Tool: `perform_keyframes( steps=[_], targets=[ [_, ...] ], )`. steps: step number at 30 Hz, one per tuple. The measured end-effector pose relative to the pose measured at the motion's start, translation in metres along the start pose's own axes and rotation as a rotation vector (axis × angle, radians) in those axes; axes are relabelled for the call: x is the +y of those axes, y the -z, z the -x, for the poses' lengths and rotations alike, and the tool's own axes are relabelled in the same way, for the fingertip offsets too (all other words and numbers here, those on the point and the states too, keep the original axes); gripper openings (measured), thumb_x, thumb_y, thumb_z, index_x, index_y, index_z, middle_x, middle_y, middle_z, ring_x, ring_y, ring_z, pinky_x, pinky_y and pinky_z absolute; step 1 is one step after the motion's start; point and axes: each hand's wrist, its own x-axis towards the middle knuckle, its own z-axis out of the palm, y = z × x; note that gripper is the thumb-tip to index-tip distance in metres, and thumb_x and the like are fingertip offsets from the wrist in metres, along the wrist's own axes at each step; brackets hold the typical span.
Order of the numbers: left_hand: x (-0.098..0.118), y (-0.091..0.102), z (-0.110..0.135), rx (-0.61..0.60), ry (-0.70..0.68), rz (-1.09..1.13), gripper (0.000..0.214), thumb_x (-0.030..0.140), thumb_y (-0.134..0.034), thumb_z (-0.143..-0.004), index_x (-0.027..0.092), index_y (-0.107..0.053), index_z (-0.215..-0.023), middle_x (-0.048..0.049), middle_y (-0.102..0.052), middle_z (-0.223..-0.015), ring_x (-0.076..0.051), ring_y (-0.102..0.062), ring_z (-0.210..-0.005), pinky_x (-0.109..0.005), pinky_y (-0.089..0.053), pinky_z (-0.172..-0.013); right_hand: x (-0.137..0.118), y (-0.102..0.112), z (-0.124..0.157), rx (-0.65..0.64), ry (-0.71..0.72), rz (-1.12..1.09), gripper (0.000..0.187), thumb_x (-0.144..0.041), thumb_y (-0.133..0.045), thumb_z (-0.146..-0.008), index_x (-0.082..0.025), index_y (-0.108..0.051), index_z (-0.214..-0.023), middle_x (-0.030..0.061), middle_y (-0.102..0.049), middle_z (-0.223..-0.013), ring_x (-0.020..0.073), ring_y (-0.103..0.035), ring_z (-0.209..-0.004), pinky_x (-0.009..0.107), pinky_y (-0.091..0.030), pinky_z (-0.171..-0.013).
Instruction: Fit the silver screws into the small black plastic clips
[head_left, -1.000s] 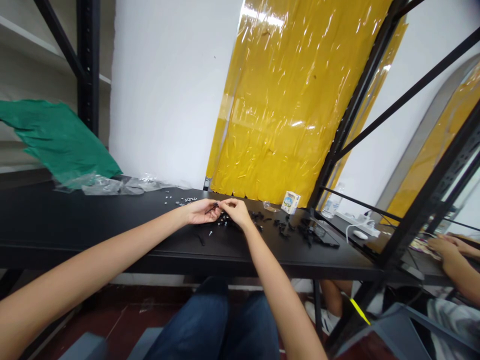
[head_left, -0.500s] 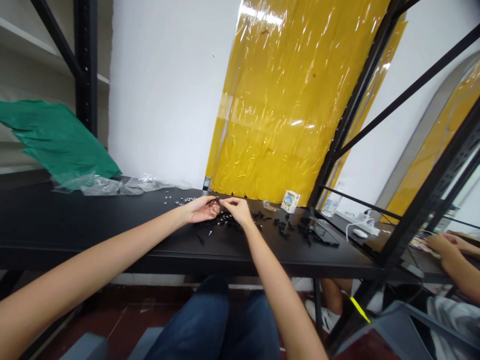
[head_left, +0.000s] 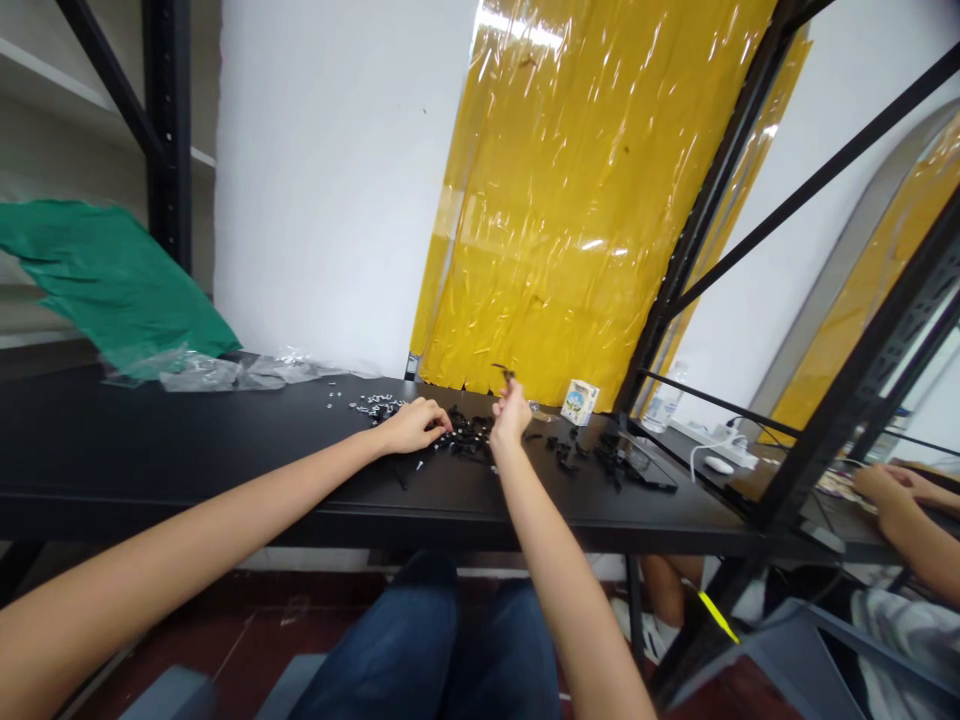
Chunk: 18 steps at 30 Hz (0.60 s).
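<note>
My left hand rests palm down at the left edge of a pile of small black parts on the black table. Its fingers curl down toward thumb and pile; what lies between the fingertips is hidden. Raised above the right side of that pile, my right hand is closed on a small dark part, whose thin end sticks out past the fingers. Small silvery screws lie scattered behind my left hand. One single screw lies in front of it.
More black parts lie to the right, near a small white box and a dark flat tray-like piece. Crumpled clear plastic and green sheeting are at left. A black rack post stands at right; beyond it, another person's hands.
My hands were together over the pile and have separated. The right moved right and up with the small dark part; the left turned palm down onto the pile's edge.
</note>
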Motion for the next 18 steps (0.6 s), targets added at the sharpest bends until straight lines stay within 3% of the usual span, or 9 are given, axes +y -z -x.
perform_keyframes(
  steps=[2, 5, 11, 18],
  targets=[
    [-0.001, -0.001, 0.001, -0.028, 0.010, -0.047, 0.013, 0.022, -0.062, -0.068, 0.025, -0.072, -0.076, -0.0047, -0.065, -0.081, -0.023, -0.054, -0.082, -0.030, -0.037, -0.080, -0.001, 0.007, -0.006, 0.104, -0.009, -0.069, 0.042, -0.048, -0.034, -0.083, -0.017, -0.062, -0.085, 0.0019, -0.058, -0.059, 0.0069, -0.034, -0.035, 0.022, -0.031, -0.034],
    [0.003, 0.001, 0.002, -0.112, 0.035, -0.123, 0.021, 0.020, -0.059, -0.067, 0.026, -0.072, -0.083, -0.0049, -0.066, -0.086, -0.024, -0.054, -0.085, -0.031, -0.037, -0.081, -0.004, 0.013, -0.009, 0.117, -0.056, -0.135, 0.052, -0.048, -0.022, -0.086, -0.016, -0.062, -0.094, 0.0070, -0.063, -0.068, 0.0080, -0.038, -0.037, 0.023, -0.037, -0.036],
    [0.008, 0.002, 0.001, -0.128, 0.106, -0.133, 0.023, 0.017, -0.056, -0.068, 0.026, -0.073, -0.080, -0.0036, -0.068, -0.089, -0.024, -0.055, -0.089, -0.031, -0.036, -0.085, -0.012, 0.003, 0.003, -0.041, -0.087, -0.158, 0.046, -0.048, -0.035, -0.084, -0.013, -0.065, -0.091, 0.0084, -0.065, -0.077, 0.0063, -0.042, -0.041, 0.020, -0.039, -0.038],
    [0.000, 0.003, 0.001, -0.145, 0.036, -0.206, 0.016, 0.029, -0.060, -0.073, 0.024, -0.071, -0.083, -0.0033, -0.068, -0.085, -0.019, -0.058, -0.080, -0.026, -0.039, -0.074, -0.013, -0.003, 0.010, -0.134, -0.086, -0.133, 0.039, -0.045, -0.044, -0.081, -0.013, -0.065, -0.080, 0.0002, -0.059, -0.060, 0.0036, -0.037, -0.035, 0.018, -0.031, -0.032]
  ],
)
